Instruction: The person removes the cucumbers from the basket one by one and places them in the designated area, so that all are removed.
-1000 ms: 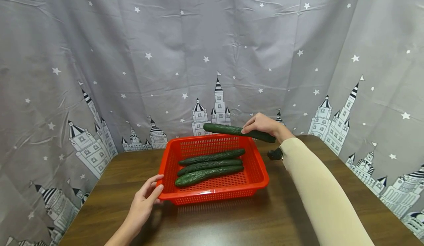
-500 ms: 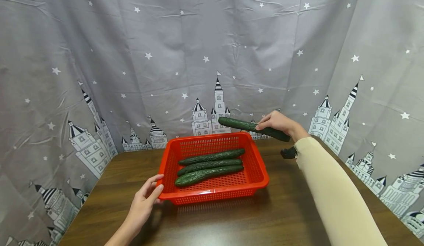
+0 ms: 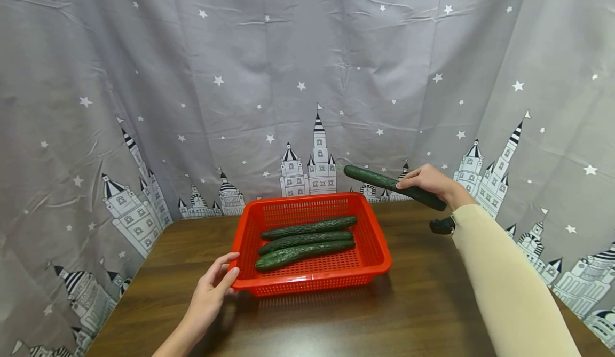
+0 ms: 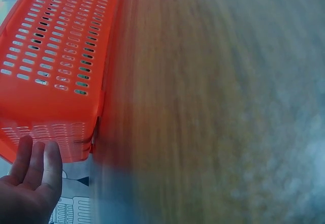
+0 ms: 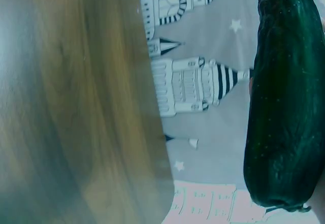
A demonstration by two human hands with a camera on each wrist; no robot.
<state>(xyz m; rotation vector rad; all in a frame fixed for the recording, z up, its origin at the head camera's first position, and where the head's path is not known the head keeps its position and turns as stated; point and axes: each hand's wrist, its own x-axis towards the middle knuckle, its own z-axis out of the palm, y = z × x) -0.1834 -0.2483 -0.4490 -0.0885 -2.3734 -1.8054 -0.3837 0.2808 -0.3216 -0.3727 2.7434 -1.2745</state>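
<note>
My right hand (image 3: 425, 182) grips a dark green cucumber (image 3: 367, 177) from above, in the air to the right of the red basket (image 3: 307, 279). The cucumber slants, its left end higher than its right. In the right wrist view, one end of this cucumber (image 5: 287, 107) hangs close to the camera. At the basket's left front corner, my left hand (image 3: 210, 290) holds the rim between thumb and fingers. Below the rim, the left wrist view catches fingers (image 4: 35, 165) against the basket's perforated wall (image 4: 56, 46). Three cucumbers (image 3: 305, 251) lie side by side inside the basket.
The basket stands on a brown wooden table (image 3: 326, 325). A grey curtain (image 3: 269, 95) printed with castles and stars hangs behind the table and along both sides. A black strap (image 3: 442, 225) shows under the right wrist.
My right hand has carried the cucumber rightward, from above the basket's back right corner to beyond its right side. The left hand and the basket with its three cucumbers have stayed put.
</note>
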